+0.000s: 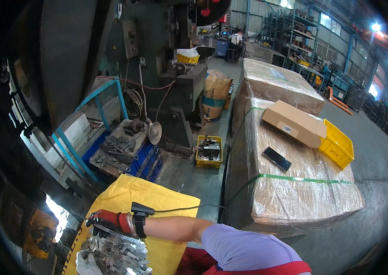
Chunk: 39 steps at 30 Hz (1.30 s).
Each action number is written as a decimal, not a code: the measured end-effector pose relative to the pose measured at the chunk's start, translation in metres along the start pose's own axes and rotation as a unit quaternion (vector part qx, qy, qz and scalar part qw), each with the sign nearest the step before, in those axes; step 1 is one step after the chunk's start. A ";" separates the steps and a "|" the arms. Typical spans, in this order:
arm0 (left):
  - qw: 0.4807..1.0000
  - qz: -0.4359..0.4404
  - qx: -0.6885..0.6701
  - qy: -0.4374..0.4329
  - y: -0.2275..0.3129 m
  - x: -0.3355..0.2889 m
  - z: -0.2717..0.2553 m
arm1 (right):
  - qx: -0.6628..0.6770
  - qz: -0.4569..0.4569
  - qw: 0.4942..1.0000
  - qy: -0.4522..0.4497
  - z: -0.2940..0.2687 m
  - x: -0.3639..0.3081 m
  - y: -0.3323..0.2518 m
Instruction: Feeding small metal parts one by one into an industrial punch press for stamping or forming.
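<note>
So the metal parts (123, 254) were in a loose heap on a yellow sheet (157, 196). My right hand (110, 222), in a red-and-black glove, was at the heap's upper edge, fingers bent over it; can't tell if they gripped anything. Left hand (87, 263), pale glove, sat beside the pieces, finger spread unclear. A smartphone (276, 158) lay on the shrink-wrapped pallet (295, 201).

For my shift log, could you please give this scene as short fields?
Right hand: red and black glove, at the far edge of the metal parts; grip unclear
Left hand: white glove, at their near left; grip unclear
Surface: yellow sheet under the parts
Right side: wrapped load, phone and cardboard box on top; yellow bin at the box's end
</note>
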<state>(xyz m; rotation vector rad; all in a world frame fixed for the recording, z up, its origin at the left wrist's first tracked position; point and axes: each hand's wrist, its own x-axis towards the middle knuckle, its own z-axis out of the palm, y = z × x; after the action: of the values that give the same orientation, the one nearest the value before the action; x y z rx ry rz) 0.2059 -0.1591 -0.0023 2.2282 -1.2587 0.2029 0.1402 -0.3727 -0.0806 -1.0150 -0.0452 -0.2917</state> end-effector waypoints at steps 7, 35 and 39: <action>0.988 -0.003 -0.102 0.120 -0.016 0.001 -0.001 | -0.181 -0.161 0.967 -0.080 0.010 0.000 -0.003; 0.800 -0.180 -0.558 -0.126 -0.007 0.000 0.017 | -0.422 -0.111 0.895 -0.093 0.033 -0.039 -0.015; 0.857 -0.124 -0.494 -0.079 -0.001 -0.011 0.007 | -0.195 0.105 0.974 -0.055 0.069 -0.024 -0.016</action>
<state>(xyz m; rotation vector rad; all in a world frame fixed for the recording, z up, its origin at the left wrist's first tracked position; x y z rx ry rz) 0.1993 -0.1541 -0.0123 1.4636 -0.8246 -0.6153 0.1202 -0.3176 -0.0349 -1.4138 0.0208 -0.0485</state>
